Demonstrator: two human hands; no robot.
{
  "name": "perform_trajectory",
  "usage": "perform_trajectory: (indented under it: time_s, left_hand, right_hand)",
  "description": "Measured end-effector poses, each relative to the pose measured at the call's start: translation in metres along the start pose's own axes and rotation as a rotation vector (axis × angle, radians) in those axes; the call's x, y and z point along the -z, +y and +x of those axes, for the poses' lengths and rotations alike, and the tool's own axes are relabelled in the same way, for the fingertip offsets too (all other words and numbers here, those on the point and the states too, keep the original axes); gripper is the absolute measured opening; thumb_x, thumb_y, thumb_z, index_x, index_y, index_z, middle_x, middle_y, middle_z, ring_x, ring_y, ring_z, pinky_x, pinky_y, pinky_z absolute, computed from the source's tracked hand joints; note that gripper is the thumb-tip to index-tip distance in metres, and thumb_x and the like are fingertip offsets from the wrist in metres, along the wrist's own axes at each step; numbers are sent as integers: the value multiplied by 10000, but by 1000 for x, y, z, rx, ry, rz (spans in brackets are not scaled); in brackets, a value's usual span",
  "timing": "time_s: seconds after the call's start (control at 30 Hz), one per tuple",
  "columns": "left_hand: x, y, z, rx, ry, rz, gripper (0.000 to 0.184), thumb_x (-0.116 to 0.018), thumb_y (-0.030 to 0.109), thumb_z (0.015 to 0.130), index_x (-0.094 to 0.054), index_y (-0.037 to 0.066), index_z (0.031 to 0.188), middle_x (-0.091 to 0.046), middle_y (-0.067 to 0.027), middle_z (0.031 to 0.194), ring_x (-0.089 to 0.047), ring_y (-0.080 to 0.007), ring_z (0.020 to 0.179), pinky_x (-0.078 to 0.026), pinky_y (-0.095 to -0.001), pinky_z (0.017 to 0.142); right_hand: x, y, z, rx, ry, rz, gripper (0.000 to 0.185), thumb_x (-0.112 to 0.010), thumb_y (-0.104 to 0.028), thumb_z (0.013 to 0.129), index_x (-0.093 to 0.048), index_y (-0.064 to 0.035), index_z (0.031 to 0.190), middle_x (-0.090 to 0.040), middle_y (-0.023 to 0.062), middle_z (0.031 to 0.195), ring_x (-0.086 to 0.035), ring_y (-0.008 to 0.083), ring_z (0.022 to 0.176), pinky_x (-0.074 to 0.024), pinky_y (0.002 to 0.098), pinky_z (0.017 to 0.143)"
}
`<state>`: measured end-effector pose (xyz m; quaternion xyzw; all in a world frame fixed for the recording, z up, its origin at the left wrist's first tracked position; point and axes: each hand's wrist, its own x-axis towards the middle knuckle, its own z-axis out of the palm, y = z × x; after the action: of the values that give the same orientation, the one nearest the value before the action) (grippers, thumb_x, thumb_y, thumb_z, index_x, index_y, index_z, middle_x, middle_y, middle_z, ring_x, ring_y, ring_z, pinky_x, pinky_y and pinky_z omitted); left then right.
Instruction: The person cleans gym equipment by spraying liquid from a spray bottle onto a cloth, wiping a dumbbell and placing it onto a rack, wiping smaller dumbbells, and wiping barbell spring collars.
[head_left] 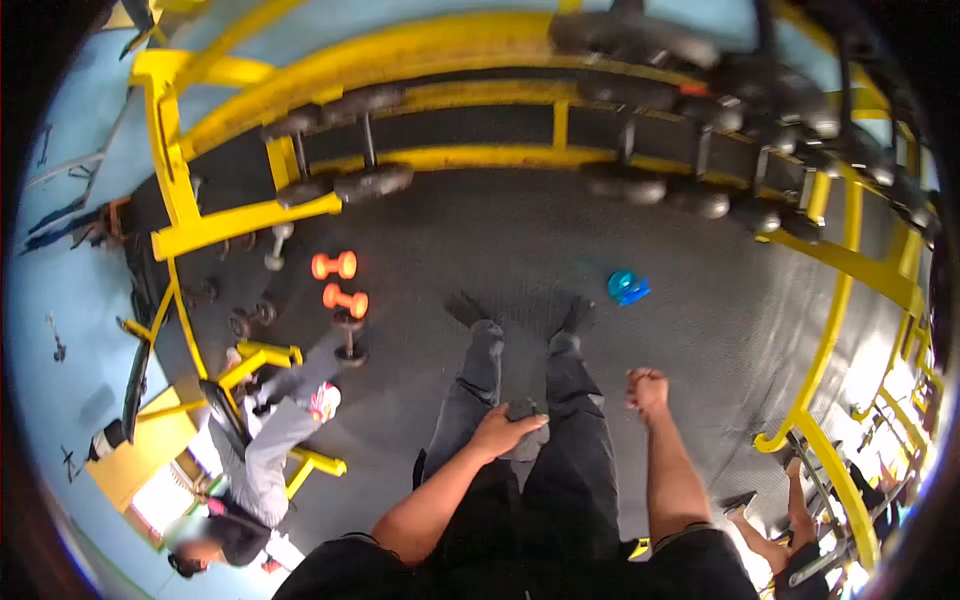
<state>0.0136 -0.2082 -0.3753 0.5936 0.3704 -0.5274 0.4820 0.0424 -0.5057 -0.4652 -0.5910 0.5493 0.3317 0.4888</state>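
My left hand [502, 434] is closed around a dark grey dumbbell [524, 448] in front of my thighs. Its rounded ends show above and below the hand, and the fingers hide the handle. Off to the right of my legs, my right hand [648, 388] is curled into a fist with nothing visible in it, the forearm stretched forward. Both my legs, in dark trousers [568, 440], stand on the black rubber floor [480, 220].
Ahead stands a yellow rack [480, 157] with several black dumbbells [372, 182]. Orange dumbbells [346, 300] and a blue bottle [627, 288] lie on the floor. A seated person [262, 470] is at left, another person [775, 545] at lower right beside yellow frames [838, 490].
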Motion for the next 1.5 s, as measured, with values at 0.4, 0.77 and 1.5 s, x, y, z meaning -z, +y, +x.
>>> perform_trajectory:
  time_s: [0.4, 0.77, 1.5]
  left_hand:
    - [-58, -121, 126, 187, -11, -35, 635, -717, 553, 710, -570, 29, 1038, -660, -127, 921, -648, -258, 885, -491, -339, 803]
    - [50, -118, 173, 88, 102, -217, 539, -766, 378, 717, -564, 26, 1072, -652, -150, 994, -633, -260, 958, -482, -361, 846]
    - [507, -297, 379, 492, 1256, -210, 865, -610, 603, 757, -521, -141, 1189, -561, -242, 1222, -526, -320, 1160, -375, -331, 976]
  right_hand:
    - [-86, -19, 301, 103, 512, -332, 781, -745, -406, 735, -377, -55, 1327, -568, 198, 1154, -600, 350, 968, -505, 473, 754]
    - [-158, 4, 226, 968, 314, -793, 262, -615, -189, 857, -544, -85, 1087, -630, 218, 981, -619, 412, 879, -485, 470, 737]
    - [-444, 4, 150, 1046, -11, -1158, 283, -652, -140, 831, -550, -136, 1095, -652, 188, 917, -632, 386, 814, -501, 456, 701]
